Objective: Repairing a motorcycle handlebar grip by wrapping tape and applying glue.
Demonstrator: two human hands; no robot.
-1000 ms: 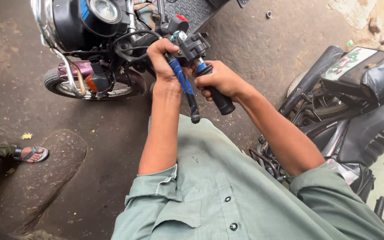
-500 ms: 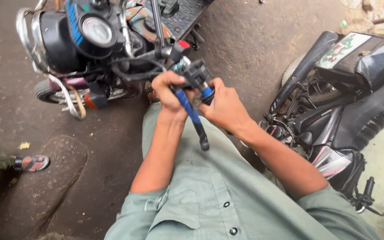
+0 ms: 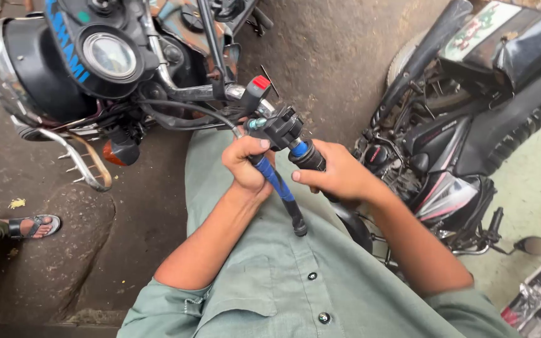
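The person stands at the end of a motorcycle's handlebar (image 3: 189, 94), looking down at both hands. The left hand (image 3: 245, 164) is closed around the near part of a blue-sleeved brake lever (image 3: 278, 184), thumb lying on top near the black lever mount (image 3: 281, 127); the lever's black tip points down toward the green shirt (image 3: 270, 281). The right hand (image 3: 339, 175) is wrapped tight around the black throttle grip (image 3: 308, 158), just beside the lever, with a blue band showing where the grip meets the mount. A red switch (image 3: 260, 82) sits on the bar just past the mount, and a round gauge (image 3: 109, 55) and the headlamp (image 3: 26, 69) lie farther left. A second black motorcycle (image 3: 471, 125) stands to the right. Someone else's sandalled foot (image 3: 32, 226) rests on the concrete floor (image 3: 320, 56) at the left edge.
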